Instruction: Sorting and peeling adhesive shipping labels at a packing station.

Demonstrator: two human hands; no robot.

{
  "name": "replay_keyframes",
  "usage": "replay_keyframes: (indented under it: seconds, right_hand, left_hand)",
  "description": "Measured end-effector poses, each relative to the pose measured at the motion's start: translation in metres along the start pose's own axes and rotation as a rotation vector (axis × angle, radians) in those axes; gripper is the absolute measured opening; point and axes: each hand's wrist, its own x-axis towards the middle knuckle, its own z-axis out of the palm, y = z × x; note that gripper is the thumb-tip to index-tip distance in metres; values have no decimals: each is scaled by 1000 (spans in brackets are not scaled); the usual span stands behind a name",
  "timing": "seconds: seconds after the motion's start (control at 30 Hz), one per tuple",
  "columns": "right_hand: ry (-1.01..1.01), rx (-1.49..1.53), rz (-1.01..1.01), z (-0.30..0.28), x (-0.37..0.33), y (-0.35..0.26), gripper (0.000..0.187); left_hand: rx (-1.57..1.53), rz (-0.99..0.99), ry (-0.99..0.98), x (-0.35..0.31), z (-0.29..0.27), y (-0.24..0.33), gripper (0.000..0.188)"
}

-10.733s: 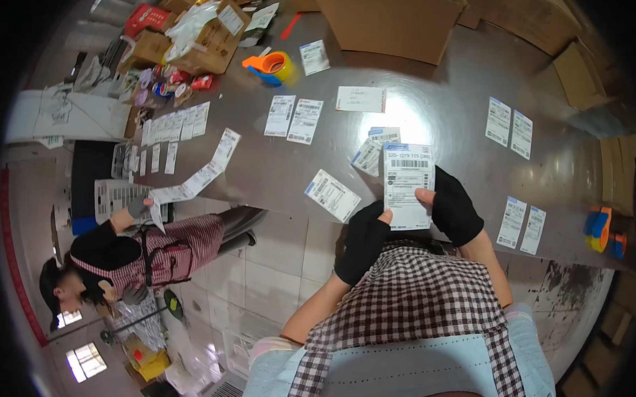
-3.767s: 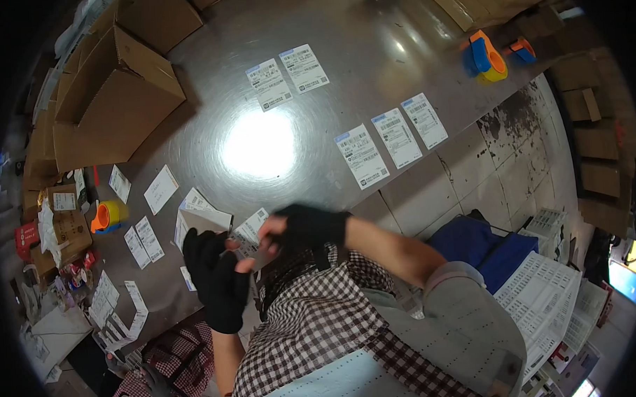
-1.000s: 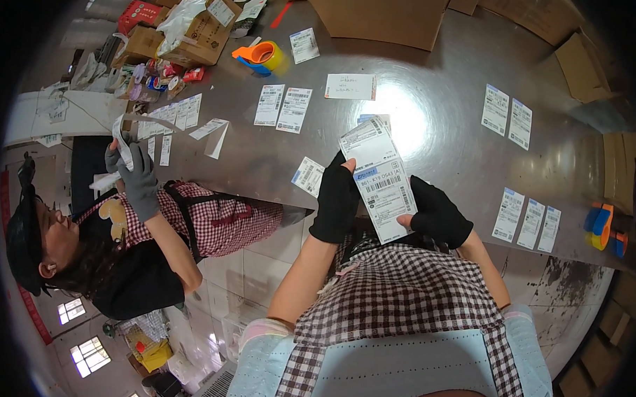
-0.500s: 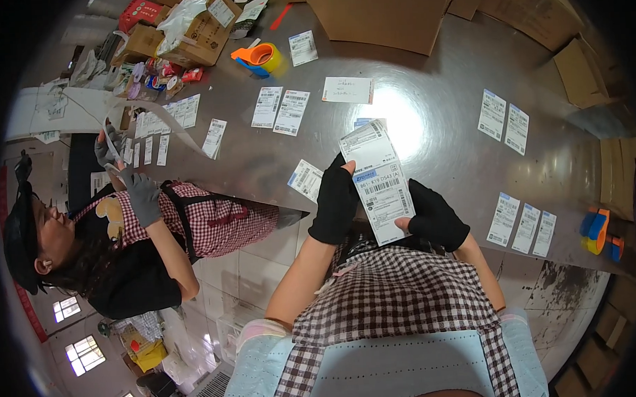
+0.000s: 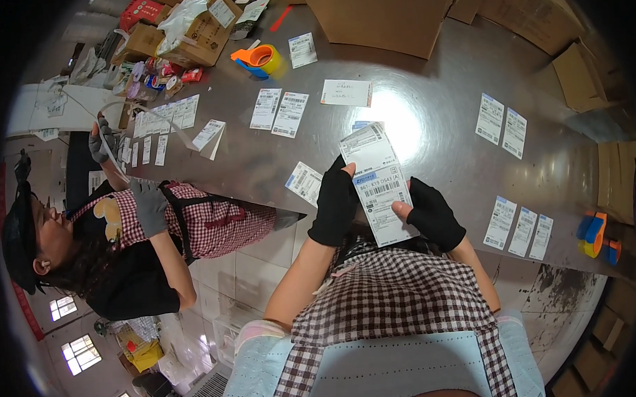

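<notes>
Black fingerless gloves cover both of my hands. My left hand (image 5: 334,203) is closed around the left edge of a strip of white shipping labels (image 5: 382,196), its thumb on the front. At the strip's right edge, my right hand (image 5: 434,215) pinches with the thumb on top; its other fingers are mostly hidden. The strip is tilted above the table's near edge, in front of my checked apron. Just left of my left hand, a single shipping label (image 5: 304,184) lies on the table. Another label with a blue band (image 5: 366,124) is partly covered by the strip.
Labels lie in groups across the metal table (image 5: 429,170): a pair (image 5: 278,112) at centre left, a pair (image 5: 501,125) and three (image 5: 521,228) at right. Tape dispensers (image 5: 260,58) (image 5: 594,234) and cardboard boxes (image 5: 375,18) stand around. A co-worker (image 5: 116,226) handles a strip at left.
My right thumb has shifted slightly up along the strip's edge, while my left hand keeps its hold. The co-worker's hands have moved, and a label near them now looks partly raised.
</notes>
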Motion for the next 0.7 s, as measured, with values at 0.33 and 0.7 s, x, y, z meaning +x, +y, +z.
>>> replay_keyframes:
  seconds: [0.33,0.7]
  right_hand:
    - [56,35,29,2,2,-3,35]
    - [50,31,18,3,4,1,36]
  left_hand:
    - [-68,-58,-3,-3,3,-4,38]
    - [-58,-66,-17,-3,-1,-5,38]
